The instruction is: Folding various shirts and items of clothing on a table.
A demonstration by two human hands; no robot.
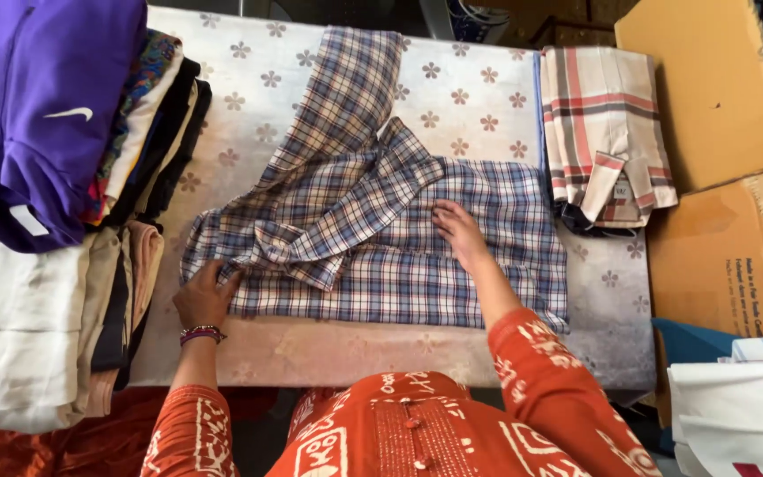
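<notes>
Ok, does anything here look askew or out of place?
Nothing damaged or spilled. The blue plaid shirt lies half-folded, one sleeve angled across the table. The left hand and right hand rest flat on it. The purple garment tops a leaning pile.

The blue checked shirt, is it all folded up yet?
Partly folded: the blue checked shirt has sleeves laid across its body, one sticking up, with left hand and right hand on it.

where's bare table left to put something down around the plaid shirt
Bare floral tabletop shows between the blue checked shirt and the clothes stack, behind the shirt, and along the near edge. The right side is crowded by the folded red-striped shirt and cardboard boxes.
</notes>
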